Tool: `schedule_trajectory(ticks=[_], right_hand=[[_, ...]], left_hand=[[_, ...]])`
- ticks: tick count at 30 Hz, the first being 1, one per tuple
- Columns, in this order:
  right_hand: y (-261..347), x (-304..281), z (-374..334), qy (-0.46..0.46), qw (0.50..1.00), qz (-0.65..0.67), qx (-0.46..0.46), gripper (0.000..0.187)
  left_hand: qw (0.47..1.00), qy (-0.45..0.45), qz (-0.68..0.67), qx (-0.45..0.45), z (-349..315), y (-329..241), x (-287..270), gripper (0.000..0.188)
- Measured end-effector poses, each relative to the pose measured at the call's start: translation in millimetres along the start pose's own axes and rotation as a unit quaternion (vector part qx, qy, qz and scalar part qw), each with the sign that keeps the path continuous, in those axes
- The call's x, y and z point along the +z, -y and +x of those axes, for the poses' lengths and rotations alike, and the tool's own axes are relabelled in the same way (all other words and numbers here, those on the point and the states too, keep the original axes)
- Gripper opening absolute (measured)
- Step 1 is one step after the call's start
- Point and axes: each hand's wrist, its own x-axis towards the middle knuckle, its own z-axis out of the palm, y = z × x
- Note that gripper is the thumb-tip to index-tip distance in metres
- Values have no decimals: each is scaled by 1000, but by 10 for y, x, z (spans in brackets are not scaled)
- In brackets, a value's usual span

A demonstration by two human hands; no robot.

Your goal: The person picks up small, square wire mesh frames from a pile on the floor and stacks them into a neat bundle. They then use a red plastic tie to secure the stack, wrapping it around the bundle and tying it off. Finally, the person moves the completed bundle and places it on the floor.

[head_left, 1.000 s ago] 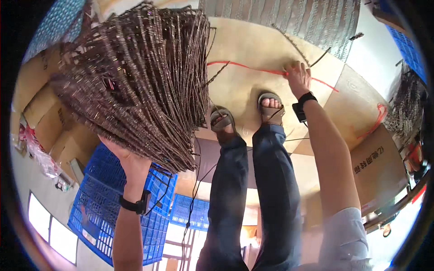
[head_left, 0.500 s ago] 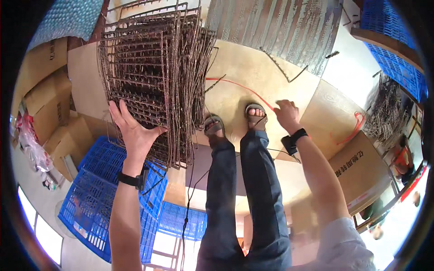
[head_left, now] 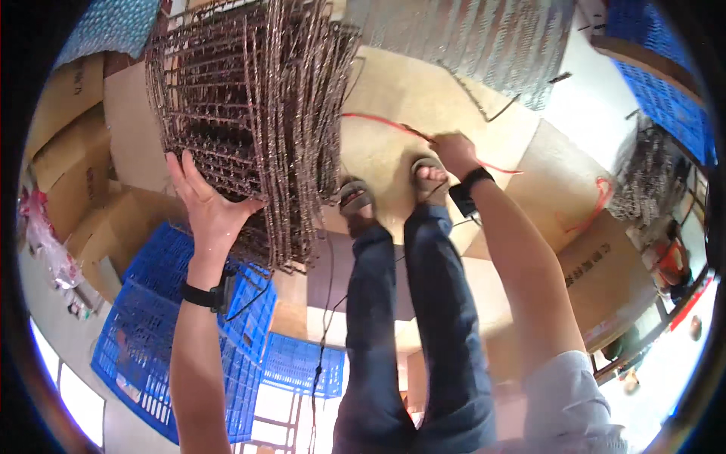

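A tall stack of dark, rusty wire racks (head_left: 227, 113) stands at the upper left, its rods and grids crowded together. My left hand (head_left: 208, 204) lies against its near side, fingers spread and thumb reaching toward the edge rods. To the right, my right hand (head_left: 456, 155) is closed round a thin red strap (head_left: 378, 119). One stretch of the strap runs left toward the racks, and a loose tail sticks out to the right of the fist. Where the strap goes at the stack is hidden.
Blue plastic crates (head_left: 144, 325) stand at the lower left, beside cardboard boxes (head_left: 76, 163). A ribbed, see-through sheet (head_left: 461, 38) lies ahead. At right are a red strap coil (head_left: 597, 208), a heap of thin metal rods (head_left: 643, 181) and a carton (head_left: 609, 272). Sandalled feet (head_left: 355, 198) stand centrally.
My right hand has moved up and slightly left with the red strap, and its tail now shows past the fist. The rack stack has shifted slightly left in view, my left hand with it.
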Motion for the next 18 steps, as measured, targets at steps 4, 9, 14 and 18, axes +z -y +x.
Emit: schedule_trajectory(ticks=[4,9,14,18], right_hand=[[-746,-193,-874,-50,973,224,27,27],[-659,-771,-1788,-130,923,353,79,22],[-516,-1731,-2963,-310,933,178,36,10],[-913,-2762,-3966,-468,879,-16,87,8]], left_hand=[[1000,-11,-25,1,39,-70,6,134],[1000,-25,13,3,33,-91,30,134],[1000,-19,10,3,7,-52,38,133],[998,-50,37,32,-13,-27,83,136]])
